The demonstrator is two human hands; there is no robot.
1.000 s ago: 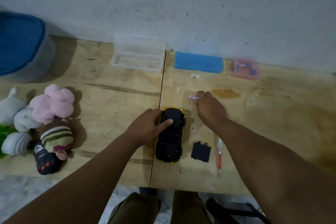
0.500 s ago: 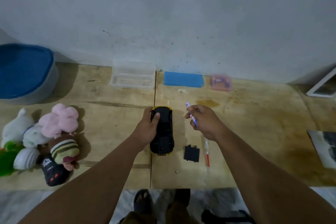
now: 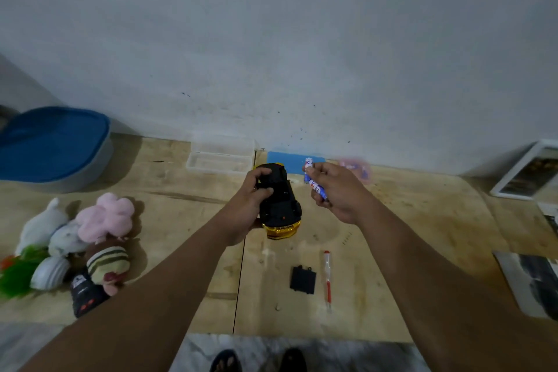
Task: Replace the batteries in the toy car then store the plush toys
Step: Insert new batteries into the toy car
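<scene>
Above the table (image 3: 407,220), left hand (image 3: 247,205) grips upturned toy car (image 3: 277,199), right hand (image 3: 338,190) pinches batteries (image 3: 315,183)

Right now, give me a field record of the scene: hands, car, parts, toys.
left hand: holds toy car lifted, underside up
right hand: grip on batteries, beside the car
battery cover: off, lying on wooden table
screwdriver: on table, right of cover
plush toys: piled at table's left, not stored
blue bin: far left, by wall
clear box: open, against wall
batteries in car: cannot tell
</scene>
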